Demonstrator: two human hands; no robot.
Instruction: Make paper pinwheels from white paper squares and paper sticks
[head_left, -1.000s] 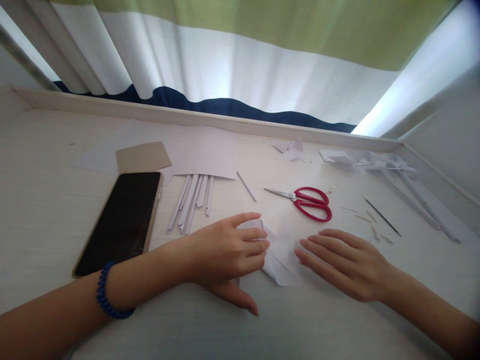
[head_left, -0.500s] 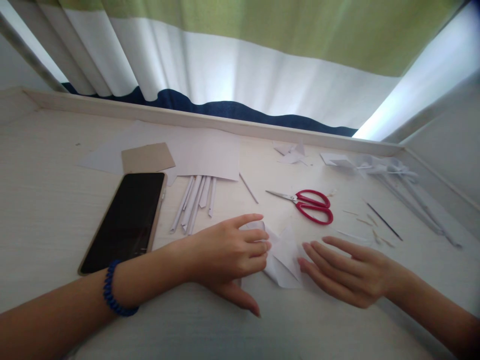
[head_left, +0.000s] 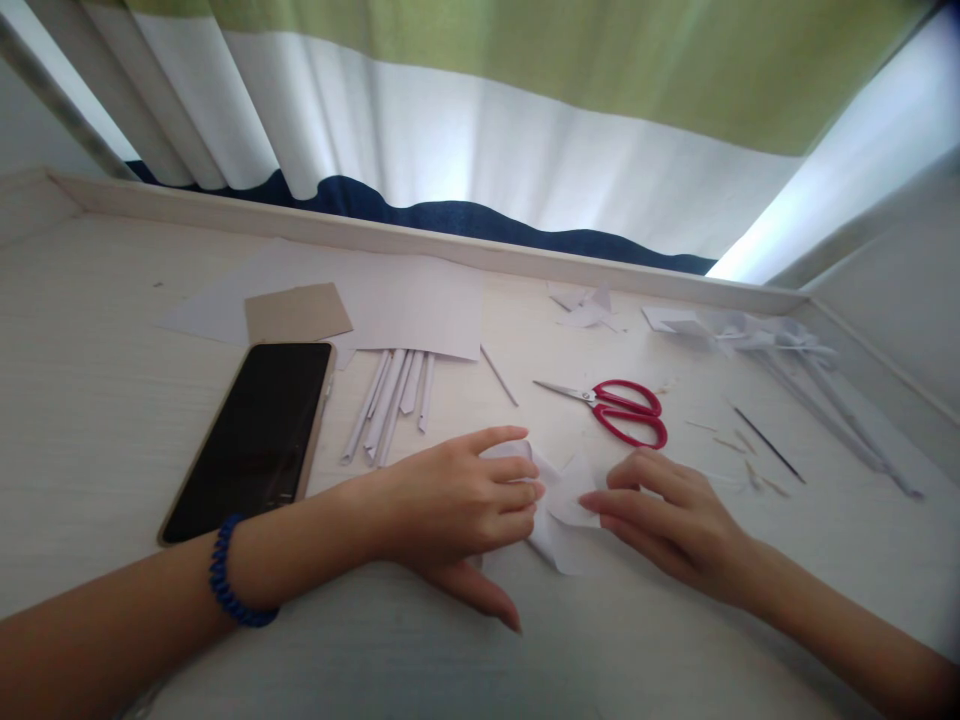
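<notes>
Fingers (head_left: pixel 621 507) of your right hand (head_left: pixel 675 525) are pinching a loose corner of that folded white paper (head_left: pixel 568 490), which sits on the tabletop (head_left: pixel 360 650) between your hands, while your left hand (head_left: pixel 465 510) lies over its other side with the fingers spread open. You've got red-handled scissors (head_left: pixel 589 396) just beyond it, rolled paper tubes (head_left: pixel 385 405) and a phone (head_left: pixel 251 430) off to the left, plus a thin dark stick (head_left: pixel 769 444) past your right hand.

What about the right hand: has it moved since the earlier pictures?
Yes: judged by the red-handled scissors, the right hand has shifted left and slightly forward, its fingers touching white paper.
</notes>
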